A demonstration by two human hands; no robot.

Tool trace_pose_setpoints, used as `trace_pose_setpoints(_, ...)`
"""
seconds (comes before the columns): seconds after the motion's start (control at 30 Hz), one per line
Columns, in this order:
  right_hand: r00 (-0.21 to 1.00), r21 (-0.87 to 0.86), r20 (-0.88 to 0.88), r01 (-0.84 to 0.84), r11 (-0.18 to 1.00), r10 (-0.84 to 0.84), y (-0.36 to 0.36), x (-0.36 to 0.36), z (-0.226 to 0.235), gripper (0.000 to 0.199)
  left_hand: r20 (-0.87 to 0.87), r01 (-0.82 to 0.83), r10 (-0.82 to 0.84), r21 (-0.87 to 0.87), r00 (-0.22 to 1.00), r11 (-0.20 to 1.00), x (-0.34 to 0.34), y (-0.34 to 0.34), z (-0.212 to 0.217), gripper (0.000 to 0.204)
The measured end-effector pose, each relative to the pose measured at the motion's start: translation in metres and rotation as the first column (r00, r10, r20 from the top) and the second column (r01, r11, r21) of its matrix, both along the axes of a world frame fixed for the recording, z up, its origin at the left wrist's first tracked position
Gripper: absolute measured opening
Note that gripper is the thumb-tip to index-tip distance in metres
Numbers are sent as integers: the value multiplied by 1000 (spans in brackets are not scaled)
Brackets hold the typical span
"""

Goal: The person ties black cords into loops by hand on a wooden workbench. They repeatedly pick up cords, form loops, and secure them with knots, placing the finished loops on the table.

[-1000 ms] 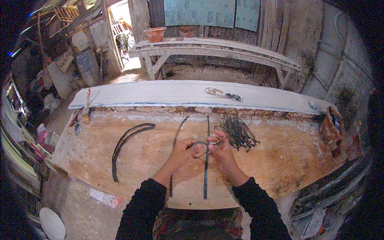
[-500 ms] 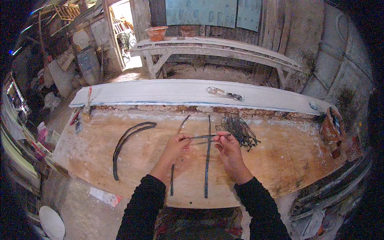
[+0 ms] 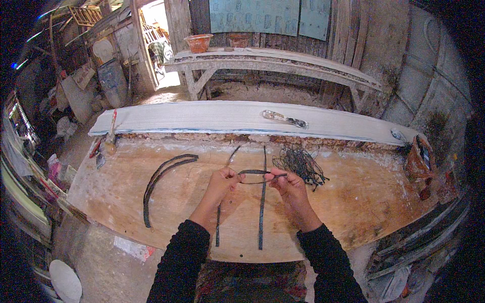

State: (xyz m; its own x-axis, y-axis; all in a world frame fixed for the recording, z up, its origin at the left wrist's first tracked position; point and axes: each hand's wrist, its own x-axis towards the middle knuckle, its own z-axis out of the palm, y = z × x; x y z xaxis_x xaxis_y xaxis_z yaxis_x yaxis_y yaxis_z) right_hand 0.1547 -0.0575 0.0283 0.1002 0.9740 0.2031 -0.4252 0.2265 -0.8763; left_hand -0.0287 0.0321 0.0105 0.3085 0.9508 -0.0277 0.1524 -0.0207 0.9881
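Between my two hands, above the wooden board [image 3: 353,207], a thin black strip [image 3: 253,171] is bent into a narrow loop. My left hand [image 3: 222,183] pinches its left end, and my right hand [image 3: 287,186] pinches the right, where a short tail sticks out. Beneath them a straight dark strip [image 3: 261,217] runs lengthwise down the board. A second, thinner strip [image 3: 218,230] lies partly hidden under my left hand. Farther left rests a curved, doubled black strip [image 3: 148,197]. Just beyond my right hand sits a tangled bundle of thin black strands [image 3: 305,167].
A long white slab [image 3: 202,117] borders the board's far side, with a dark-handled tool [image 3: 284,118] on it. A brush [image 3: 110,136] stands at the far left corner, an orange-brown container [image 3: 419,159] at the right. Behind is a whitened bench [image 3: 273,56] bearing two bowls [image 3: 198,44].
The strip between my hands has opened from nearly flat into a rounder loop, and its tail now points right past my right fingers. Both hands stay in about the same place.
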Motion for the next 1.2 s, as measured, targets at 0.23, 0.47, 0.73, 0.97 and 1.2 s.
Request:
trace_pose_setpoints(0.23,796,-36,605,66,997,-31,-2,-8,6,26,45,208,-204,-126,978,970,3,-8,1,17)
trace_pose_setpoints(0.47,636,38,680,467,884,-365,21,7,-34,26,138,556,-566,107,813,825,5,-15,-2,15)
trace_pose_setpoints(0.73,517,222,697,503,835,-497,31,19,-48,10,208,533,-539,88,816,841,-3,-12,5,16)
trace_pose_setpoints(0.97,797,-33,557,302,953,-233,17,12,-20,5,125,-106,84,180,989,978,-12,15,-13,12)
trace_pose_setpoints(1.2,854,-134,325,-384,914,407,-9,-18,7,13,-116,-181,257,445,959,877,-8,10,-8,13)
